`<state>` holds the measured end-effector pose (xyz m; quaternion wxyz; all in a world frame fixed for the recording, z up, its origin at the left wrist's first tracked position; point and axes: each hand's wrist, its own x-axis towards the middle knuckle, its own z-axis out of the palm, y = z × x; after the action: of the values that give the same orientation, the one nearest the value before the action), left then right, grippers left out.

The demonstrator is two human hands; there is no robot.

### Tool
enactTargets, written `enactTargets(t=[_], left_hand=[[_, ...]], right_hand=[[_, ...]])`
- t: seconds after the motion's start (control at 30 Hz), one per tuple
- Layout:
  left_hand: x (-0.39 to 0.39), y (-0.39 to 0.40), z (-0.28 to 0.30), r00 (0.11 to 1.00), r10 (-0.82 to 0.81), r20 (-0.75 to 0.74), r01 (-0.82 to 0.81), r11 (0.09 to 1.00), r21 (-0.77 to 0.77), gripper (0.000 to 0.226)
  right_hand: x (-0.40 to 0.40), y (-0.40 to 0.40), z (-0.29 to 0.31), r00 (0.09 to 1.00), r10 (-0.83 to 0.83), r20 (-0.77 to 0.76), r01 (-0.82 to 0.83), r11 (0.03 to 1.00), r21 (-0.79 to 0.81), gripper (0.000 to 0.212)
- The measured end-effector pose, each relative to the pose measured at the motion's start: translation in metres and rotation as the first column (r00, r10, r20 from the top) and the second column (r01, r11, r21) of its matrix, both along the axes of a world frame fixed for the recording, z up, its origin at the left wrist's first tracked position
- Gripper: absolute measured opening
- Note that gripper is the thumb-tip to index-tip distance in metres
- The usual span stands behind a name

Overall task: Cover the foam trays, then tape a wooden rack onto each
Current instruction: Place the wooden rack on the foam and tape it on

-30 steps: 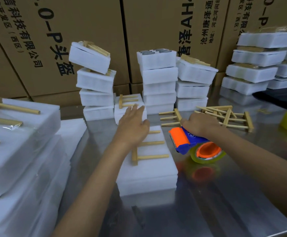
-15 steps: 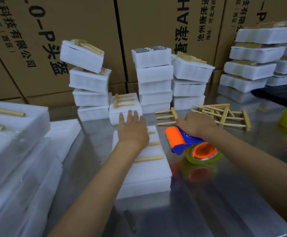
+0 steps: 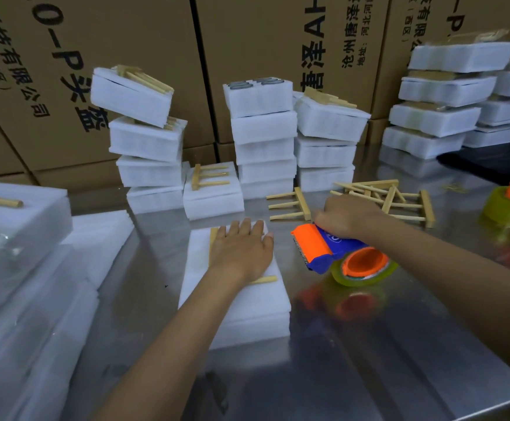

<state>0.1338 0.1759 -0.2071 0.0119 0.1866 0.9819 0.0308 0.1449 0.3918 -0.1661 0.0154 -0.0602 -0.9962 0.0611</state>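
1. Head view: a covered foam tray (image 3: 241,311) is sat on the steel table (image 3: 399,360), near centre, with a wooden rack (image 3: 265,280) laid on top.
2. The rack is pressed flat by the left hand (image 3: 243,253), fingers straight, nothing gripped.
3. A blue-and-orange tape dispenser (image 3: 335,253) is gripped by the right hand (image 3: 346,215), just right of the tray.
4. Loose racks (image 3: 396,199) are piled further back, with stacked trays (image 3: 262,138) against the cardboard boxes (image 3: 278,34).
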Motion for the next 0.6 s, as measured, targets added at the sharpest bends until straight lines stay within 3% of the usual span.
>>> enactTargets(t=[0.2,0.37,0.5,0.53,0.6], left_hand=[[-0.005,-0.002,-0.002,1.0,-0.012,0.019,0.012,1.0,0.009,0.058],[-0.003,0.001,0.004,0.999,-0.008,0.049,0.008,1.0,0.005,0.056],[0.003,0.021,0.021,0.974,-0.119,-0.193,0.096,0.987,-0.129,0.042],[0.004,0.029,0.025,0.963,-0.174,-0.204,0.158,0.983,-0.091,0.035],[0.008,0.047,0.029,0.973,-0.22,-0.074,0.226,0.971,0.082,0.032]], right_hand=[[0.014,0.056,0.003,0.995,-0.103,-0.004,0.103,0.986,0.133,0.038],[0.018,0.056,-0.005,0.99,-0.12,-0.078,0.133,0.972,0.194,0.047],[0.017,0.051,-0.008,0.986,-0.137,-0.094,0.154,0.967,0.204,0.048],[0.017,0.05,-0.008,0.986,-0.137,-0.094,0.154,0.966,0.207,0.047],[0.018,0.048,-0.008,0.985,-0.138,-0.1,0.156,0.966,0.208,0.046]])
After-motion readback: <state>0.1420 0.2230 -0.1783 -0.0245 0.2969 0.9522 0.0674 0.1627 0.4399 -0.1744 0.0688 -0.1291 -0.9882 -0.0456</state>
